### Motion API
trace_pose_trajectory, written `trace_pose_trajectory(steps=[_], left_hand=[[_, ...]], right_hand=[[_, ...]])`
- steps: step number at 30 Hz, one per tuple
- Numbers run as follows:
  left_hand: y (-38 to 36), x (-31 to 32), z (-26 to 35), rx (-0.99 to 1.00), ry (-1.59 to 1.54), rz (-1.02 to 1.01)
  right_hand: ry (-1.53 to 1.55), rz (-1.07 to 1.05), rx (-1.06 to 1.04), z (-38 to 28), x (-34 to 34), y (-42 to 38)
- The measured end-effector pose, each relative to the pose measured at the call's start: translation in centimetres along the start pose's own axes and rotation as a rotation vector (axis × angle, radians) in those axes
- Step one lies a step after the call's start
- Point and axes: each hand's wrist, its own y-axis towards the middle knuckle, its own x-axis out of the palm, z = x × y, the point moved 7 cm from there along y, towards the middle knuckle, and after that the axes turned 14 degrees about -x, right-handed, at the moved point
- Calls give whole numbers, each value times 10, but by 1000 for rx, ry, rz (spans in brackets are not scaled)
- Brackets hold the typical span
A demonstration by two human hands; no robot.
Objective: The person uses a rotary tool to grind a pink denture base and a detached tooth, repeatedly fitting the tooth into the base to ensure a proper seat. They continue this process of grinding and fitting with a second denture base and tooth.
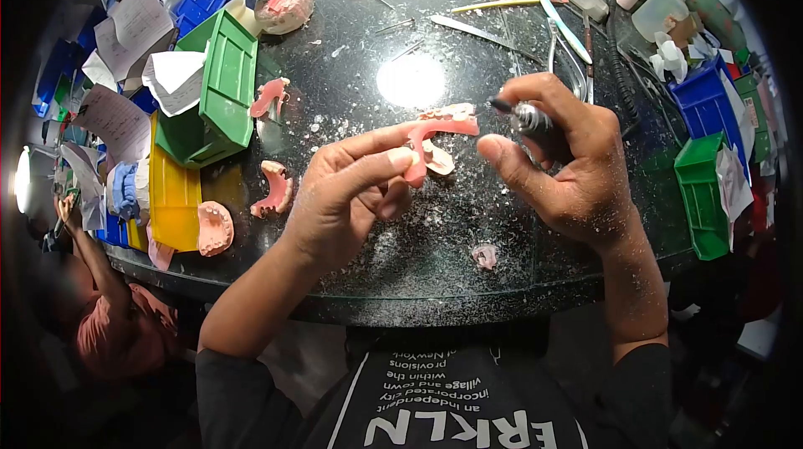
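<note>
My left hand [339,198] pinches a pink partial denture [450,125] between thumb and fingers, above the dusty black table. Teeth and what looks like metal show along its upper edge. A pale, curved piece [438,160] shows just beneath it. My right hand [581,173] is wrapped round a dark rotary handpiece [537,130], whose dark tip points left, close to the denture's right end but apart from it. White dust coats my right hand and forearm. Two more pink denture pieces, an upper one [269,98] and a lower one [274,191], lie left of my left hand.
Green [230,85] and yellow [174,190] bins line the left, beside a pink dental model [215,229]. Another green bin [703,198] stands right. A knife [477,33] and a toothbrush [554,14] lie behind. A small fragment [483,257] sits near the front. Another person [125,323] is at left.
</note>
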Motion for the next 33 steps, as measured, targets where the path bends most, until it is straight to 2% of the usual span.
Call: trace_pose_trajectory(steps=[3, 5, 8, 11, 14, 15, 18, 23, 25, 33], left_hand=[[0, -1, -2, -40, -78, -37], [0, -4, -6, -70, -89, -109], [-1, -4, -5, -93, -182, -106], [-5, -2, 3, 38, -221, -143], [-12, -1, 16, 330, -37, -14], [-14, -1, 19, 409, 30, -89], [-25, 6, 18, 635, 271, 91], [-33, 13, 18, 807, 281, 26], [-31, 13, 15, 769, 288, 26], [-20, 11, 11, 595, 200, -1]], right_hand=[[145, -47, -89, -2, 6, 1], [161, -78, -182, -1, 11, -2], [148, -94, -260, -7, 11, 0], [71, -14, -341, -13, 8, 0], [20, 51, -355, -20, 4, 0], [-10, 70, -362, -24, 3, -1], [-77, 114, -440, -32, 3, -2], [-186, 135, -541, -47, 5, -6], [-220, 180, -586, -49, 10, -7], [-176, 32, -606, -50, 22, -10]])
